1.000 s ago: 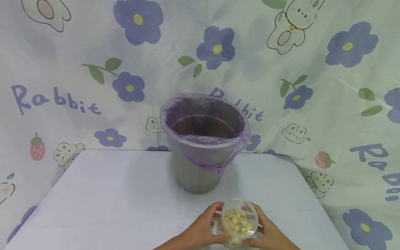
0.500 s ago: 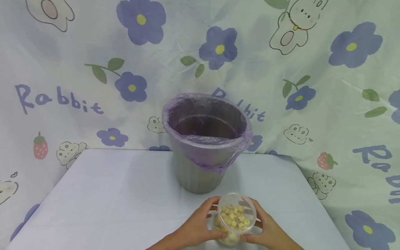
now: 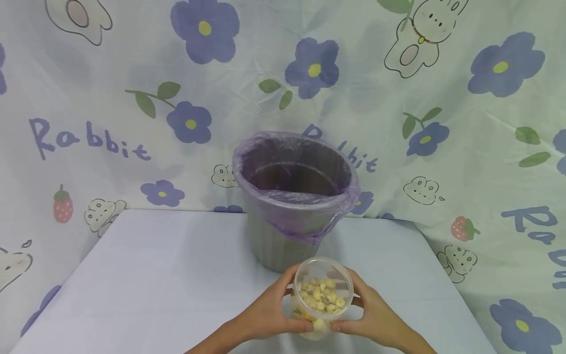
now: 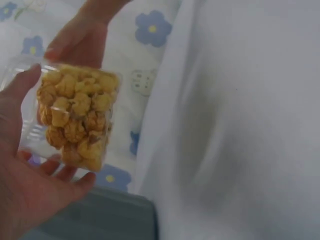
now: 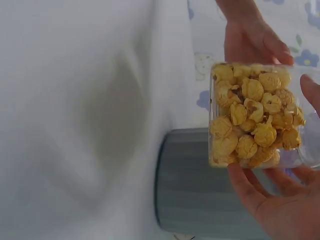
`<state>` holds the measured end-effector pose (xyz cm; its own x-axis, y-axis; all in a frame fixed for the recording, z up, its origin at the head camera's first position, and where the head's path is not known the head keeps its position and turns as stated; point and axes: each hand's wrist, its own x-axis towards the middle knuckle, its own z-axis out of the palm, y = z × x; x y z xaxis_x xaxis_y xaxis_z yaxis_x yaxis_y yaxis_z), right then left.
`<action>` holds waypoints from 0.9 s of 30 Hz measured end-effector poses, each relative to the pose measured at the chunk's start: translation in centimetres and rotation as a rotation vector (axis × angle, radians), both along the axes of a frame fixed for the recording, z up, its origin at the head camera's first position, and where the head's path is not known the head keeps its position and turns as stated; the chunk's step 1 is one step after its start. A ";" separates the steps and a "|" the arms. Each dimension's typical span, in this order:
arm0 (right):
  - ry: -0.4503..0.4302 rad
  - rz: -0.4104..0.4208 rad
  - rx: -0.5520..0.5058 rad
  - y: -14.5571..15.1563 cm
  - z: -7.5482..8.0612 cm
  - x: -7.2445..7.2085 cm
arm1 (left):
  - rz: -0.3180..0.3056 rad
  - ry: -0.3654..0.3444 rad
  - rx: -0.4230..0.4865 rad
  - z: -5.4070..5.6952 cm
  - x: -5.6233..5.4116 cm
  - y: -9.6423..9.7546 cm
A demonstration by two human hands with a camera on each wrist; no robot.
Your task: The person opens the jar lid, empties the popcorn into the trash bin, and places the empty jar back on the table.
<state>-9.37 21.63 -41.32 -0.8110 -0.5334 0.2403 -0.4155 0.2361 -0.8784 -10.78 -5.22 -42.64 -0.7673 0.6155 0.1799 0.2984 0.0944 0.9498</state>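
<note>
Between both hands is a clear plastic jar of popcorn (image 3: pixel 322 295), its round mouth tipped toward the head camera and no lid seen on it. The left hand (image 3: pixel 269 307) grips its left side, thumb at the front and fingers reaching behind. From the other side the right hand (image 3: pixel 373 314) holds it the same way. Yellow popcorn (image 4: pixel 80 112) fills much of the jar in the left wrist view. Through the jar's wall the popcorn (image 5: pixel 252 115) also shows in the right wrist view. The jar is held just in front of the bin.
A grey bin (image 3: pixel 278 246) stands on the white-covered table (image 3: pixel 168 275), behind the jar. A thin purple bag (image 3: pixel 296 226) lines it and folds over its rim. Behind the table hangs a curtain (image 3: pixel 247 64) printed with flowers and rabbits.
Both hands have carried the jar up and to the left in the head view, closer to the bin. The background has shifted slightly right.
</note>
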 end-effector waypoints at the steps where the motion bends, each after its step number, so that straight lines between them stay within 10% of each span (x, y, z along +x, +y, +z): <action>1: 0.008 0.012 0.001 -0.1 0.2 0.0 | -0.007 -0.008 0.002 0.1 0.0 -0.1; 10: 0.005 0.104 -0.025 -1.3 1.4 -0.2 | -0.079 -0.030 0.121 0.4 0.3 -0.6; 22: 0.057 -0.115 -0.072 -3.9 2.5 1.5 | 0.138 -0.026 0.139 2.0 1.3 -0.2; 27: -0.061 -0.193 -0.148 -5.3 2.8 1.8 | 0.189 -0.024 0.110 1.8 1.8 0.6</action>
